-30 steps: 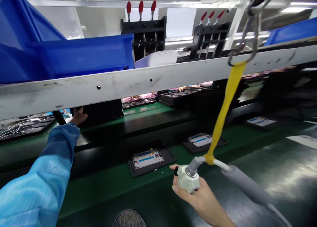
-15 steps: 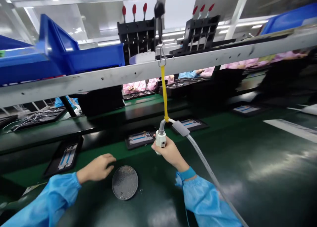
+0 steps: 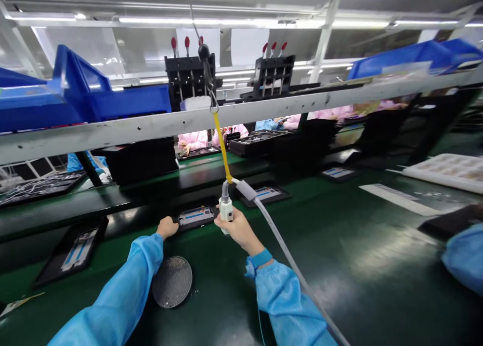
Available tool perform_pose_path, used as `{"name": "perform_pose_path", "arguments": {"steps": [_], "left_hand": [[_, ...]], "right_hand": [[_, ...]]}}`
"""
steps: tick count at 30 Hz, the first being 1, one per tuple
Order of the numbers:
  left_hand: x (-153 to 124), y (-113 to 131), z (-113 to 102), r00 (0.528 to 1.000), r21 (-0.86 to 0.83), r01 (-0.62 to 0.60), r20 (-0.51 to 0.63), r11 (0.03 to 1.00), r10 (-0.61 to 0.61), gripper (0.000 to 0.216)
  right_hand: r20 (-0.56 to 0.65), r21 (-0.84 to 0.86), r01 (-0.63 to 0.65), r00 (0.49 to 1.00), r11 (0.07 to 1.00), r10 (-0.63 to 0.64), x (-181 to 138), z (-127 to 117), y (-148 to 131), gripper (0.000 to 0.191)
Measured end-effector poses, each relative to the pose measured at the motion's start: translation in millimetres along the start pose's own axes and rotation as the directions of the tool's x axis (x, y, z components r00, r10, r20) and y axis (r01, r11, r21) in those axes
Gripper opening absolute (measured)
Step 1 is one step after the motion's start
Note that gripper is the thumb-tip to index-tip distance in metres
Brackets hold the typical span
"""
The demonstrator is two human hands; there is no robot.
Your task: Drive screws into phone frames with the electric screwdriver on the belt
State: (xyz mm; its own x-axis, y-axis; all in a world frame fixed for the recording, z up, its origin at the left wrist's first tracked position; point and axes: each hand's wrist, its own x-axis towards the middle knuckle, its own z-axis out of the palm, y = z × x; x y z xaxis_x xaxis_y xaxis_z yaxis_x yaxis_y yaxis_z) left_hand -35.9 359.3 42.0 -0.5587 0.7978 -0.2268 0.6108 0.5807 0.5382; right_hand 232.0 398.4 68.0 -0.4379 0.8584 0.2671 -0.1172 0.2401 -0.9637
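My right hand [image 3: 241, 230] is wrapped round a white electric screwdriver [image 3: 226, 210], held upright; its lower end is hidden by the hand. A yellow strap [image 3: 222, 147] runs up from the tool's top, and a pale cable [image 3: 277, 235] trails from it past my right sleeve. My left hand [image 3: 168, 228] has its fingers closed at the left edge of a black tray [image 3: 184, 227]. In that tray lies a phone frame [image 3: 196, 215] with a blue strip. Close to my left forearm is a round ridged dish [image 3: 172, 283] holding tiny parts.
More black trays with phone frames stand at left [image 3: 77, 250] and right [image 3: 267, 193]. A metal rail [image 3: 151, 127] crosses above the green bench, carrying blue bins [image 3: 132, 99]. At right are a white ruled strip [image 3: 400, 199], a white tray [image 3: 449, 171] and another person's blue sleeve [image 3: 466, 258].
My left hand has reached forward and right from beside the dish to the tray's edge, its fingers closing. My right hand still holds the screwdriver. The view has shifted to the right.
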Motion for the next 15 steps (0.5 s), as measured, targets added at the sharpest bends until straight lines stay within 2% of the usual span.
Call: {"name": "perform_pose_path", "arguments": {"steps": [4,8,11,15], "left_hand": [[-8,-12,-11,0.998,-0.12,0.058,0.014,0.991,-0.057,0.033],[-36,-42,-34,0.997,-0.23,0.069,-0.006,0.971,-0.072,0.029],[-80,-77,-63,0.997,-0.258,0.066,-0.013,0.964,-0.072,0.026],[-172,-133,-98,0.997,-0.23,0.074,0.002,0.97,-0.075,0.035]], "right_hand": [[-0.042,0.001,0.008,0.999,1.0,-0.008,4,-8,5,0.034],[-0.091,-0.013,0.005,0.996,1.0,-0.006,3,-15,6,0.034],[-0.126,-0.015,-0.008,0.992,1.0,0.006,1,-18,2,0.036],[-0.182,0.0,-0.019,0.983,1.0,0.019,0,-22,-2,0.043]]}}
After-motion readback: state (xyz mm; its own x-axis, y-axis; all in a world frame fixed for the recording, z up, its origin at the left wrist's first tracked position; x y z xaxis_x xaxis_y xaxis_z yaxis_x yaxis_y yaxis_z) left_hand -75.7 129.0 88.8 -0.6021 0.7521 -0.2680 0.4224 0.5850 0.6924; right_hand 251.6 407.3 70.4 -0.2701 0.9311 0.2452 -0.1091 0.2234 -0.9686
